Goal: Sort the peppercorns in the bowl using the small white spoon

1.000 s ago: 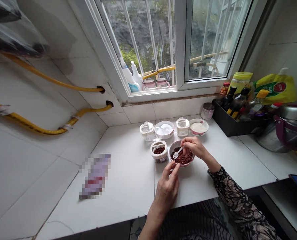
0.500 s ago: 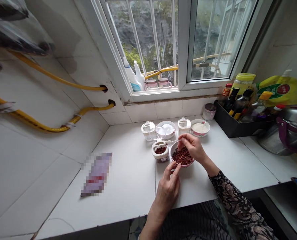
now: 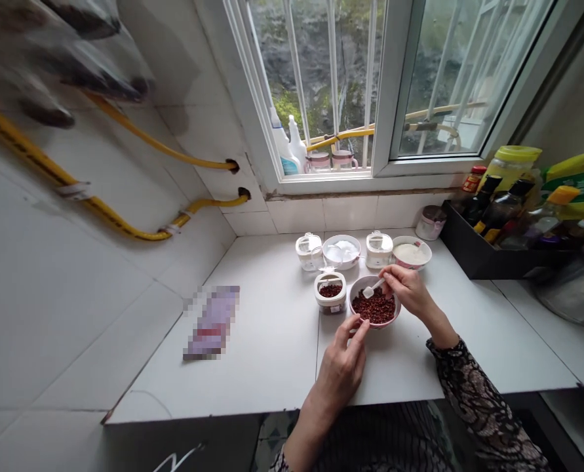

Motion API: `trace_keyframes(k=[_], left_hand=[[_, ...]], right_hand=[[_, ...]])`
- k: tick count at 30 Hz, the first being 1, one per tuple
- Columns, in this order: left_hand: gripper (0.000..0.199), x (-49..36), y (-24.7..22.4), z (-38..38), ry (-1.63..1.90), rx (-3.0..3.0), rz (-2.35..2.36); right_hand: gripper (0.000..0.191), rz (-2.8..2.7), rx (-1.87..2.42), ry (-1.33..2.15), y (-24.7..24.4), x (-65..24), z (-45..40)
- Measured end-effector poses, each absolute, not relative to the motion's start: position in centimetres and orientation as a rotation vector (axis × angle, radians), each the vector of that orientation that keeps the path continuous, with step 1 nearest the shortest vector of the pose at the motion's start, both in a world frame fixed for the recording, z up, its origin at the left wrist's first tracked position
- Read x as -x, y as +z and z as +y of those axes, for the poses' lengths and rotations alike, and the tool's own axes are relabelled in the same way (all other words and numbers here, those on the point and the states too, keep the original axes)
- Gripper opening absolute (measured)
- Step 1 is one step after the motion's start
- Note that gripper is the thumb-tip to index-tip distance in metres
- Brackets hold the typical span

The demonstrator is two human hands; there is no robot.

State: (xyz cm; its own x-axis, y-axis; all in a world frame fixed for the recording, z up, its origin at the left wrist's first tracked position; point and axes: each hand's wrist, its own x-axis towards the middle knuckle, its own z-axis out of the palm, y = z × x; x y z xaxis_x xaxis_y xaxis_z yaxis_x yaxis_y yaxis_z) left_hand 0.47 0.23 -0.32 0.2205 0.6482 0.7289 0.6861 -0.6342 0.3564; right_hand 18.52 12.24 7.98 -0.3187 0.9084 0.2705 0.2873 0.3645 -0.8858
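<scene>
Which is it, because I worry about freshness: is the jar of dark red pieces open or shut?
Open: the jar has its clear flap raised, baring the dark red pieces.

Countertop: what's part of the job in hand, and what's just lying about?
In use: spoon, in right hand; bowl, touched by left hand; likely the jar beside it.
Probably lying about: bottles in the box; blurred purple item.

The right hand [image 3: 408, 290] partly hides the small white plastic spoon [image 3: 369, 292]; pixelation blurs the flat purple item [image 3: 214, 322]; the right edge cuts off the yellow-green plastic pouch [image 3: 569, 177].
</scene>
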Motion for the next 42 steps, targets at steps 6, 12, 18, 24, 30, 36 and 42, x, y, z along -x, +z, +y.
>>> trace_keyframes(k=[6, 12, 18, 24, 30, 36, 42], left_hand=[[0.057, -0.5, -0.2, 0.1, -1.397, 2.421, -1.347], [0.057, -0.5, -0.4, 0.1, -1.426, 2.434, -1.339], [0.056, -0.5, -0.3, -0.1, -1.419, 2.418, -1.341], [0.059, -0.4, 0.0, -0.3, -1.396, 2.444, -1.358], [0.061, -0.4, -0.1, -0.5, -1.405, 2.454, -1.371], [0.060, -0.4, -0.1, -0.7, -1.415, 2.457, -1.389], [0.063, -0.5, -0.1, -0.6, -1.422, 2.434, -1.374]], right_hand=[[0.021, -1.889, 1.035, 1.044, 7.3, -17.2, 11.7], [0.025, -1.775, 1.086, 1.090, 7.4, -17.8, 11.9], [0.029, -1.608, 1.082, 1.208, 7.6, -18.2, 12.0], [0.031, -1.483, 1.068, 1.298, 7.6, -18.3, 12.1], [0.035, -1.406, 1.058, 1.363, 7.7, -18.9, 12.4], [0.040, -1.337, 1.006, 1.358, 8.3, -18.2, 12.0], [0.028, -1.570, 0.891, 1.057, 9.0, -15.1, 10.2]])
